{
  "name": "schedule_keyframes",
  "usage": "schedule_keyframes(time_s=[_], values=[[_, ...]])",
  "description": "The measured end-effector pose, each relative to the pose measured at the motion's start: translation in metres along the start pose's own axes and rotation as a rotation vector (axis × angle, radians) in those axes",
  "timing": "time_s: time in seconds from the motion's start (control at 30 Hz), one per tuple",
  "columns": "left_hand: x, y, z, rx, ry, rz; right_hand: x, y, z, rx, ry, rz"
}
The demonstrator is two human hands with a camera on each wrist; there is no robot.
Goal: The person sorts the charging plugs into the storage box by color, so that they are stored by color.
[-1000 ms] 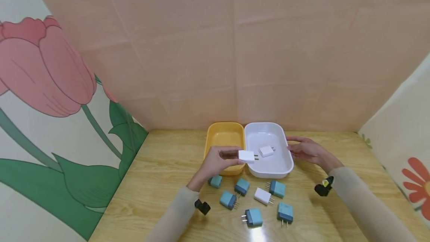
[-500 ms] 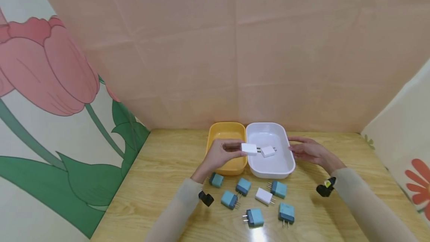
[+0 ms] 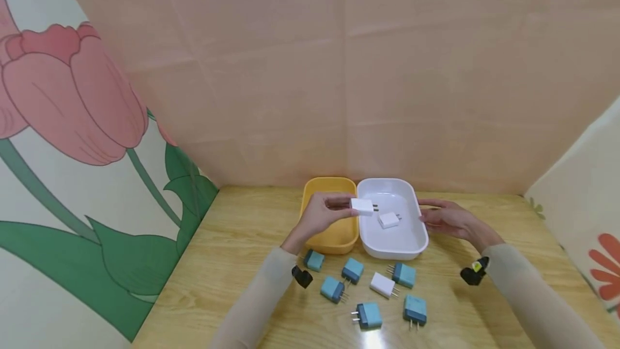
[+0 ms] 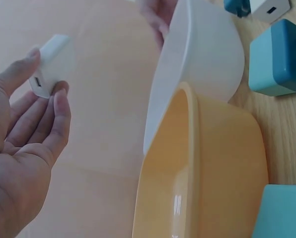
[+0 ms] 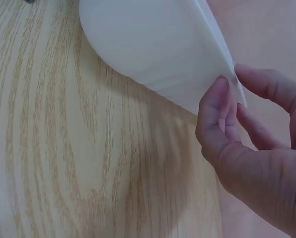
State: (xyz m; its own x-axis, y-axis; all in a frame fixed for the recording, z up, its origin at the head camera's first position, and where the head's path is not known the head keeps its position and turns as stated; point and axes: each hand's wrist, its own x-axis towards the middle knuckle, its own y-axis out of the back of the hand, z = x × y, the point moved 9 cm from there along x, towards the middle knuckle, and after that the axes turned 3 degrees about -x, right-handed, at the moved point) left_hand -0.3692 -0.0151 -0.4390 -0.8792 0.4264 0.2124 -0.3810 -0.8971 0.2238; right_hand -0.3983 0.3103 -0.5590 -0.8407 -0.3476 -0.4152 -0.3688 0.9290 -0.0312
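Between thumb and fingertips, my left hand (image 3: pixel 319 215) pinches a white charger plug (image 3: pixel 362 207), raised over the inner side of the white bin (image 3: pixel 392 249). Its prongs point right, and a port shows on its near end in the left wrist view. Inside the bin lies a second white charger plug (image 3: pixel 389 220). The fingers of my right hand (image 3: pixel 450 221) touch the bin's right side by the rim; the right wrist view shows the thumb (image 5: pixel 212 106) against the outer wall. The yellow bin (image 3: pixel 334 249) stands directly left of the white one, partly hidden by my left hand.
In front of the bins lie several blue charger plugs, among them one (image 3: pixel 369 315) nearest me and another (image 3: pixel 414 309) at the right. One white plug (image 3: pixel 382 284) lies among them. A pinkish backdrop (image 3: pixel 339 96) rises behind the wooden table (image 3: pixel 242 241).
My left hand has carried the white charger plug forward and slightly right, from the yellow bin's edge to above the white bin. The right hand stays at the white bin. The view has shifted slightly.
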Motion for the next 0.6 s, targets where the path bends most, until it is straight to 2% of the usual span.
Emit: schedule_keyframes(time_s=[0.37, 0.6], values=[[0.014, -0.003, -0.003, 0.057, 0.027, 0.013, -0.005, -0.001, -0.001, -0.015, 0.014, -0.050], [0.024, -0.005, -0.009, 0.053, 0.041, 0.014, -0.004, 0.000, 0.002, -0.026, 0.014, -0.025]])
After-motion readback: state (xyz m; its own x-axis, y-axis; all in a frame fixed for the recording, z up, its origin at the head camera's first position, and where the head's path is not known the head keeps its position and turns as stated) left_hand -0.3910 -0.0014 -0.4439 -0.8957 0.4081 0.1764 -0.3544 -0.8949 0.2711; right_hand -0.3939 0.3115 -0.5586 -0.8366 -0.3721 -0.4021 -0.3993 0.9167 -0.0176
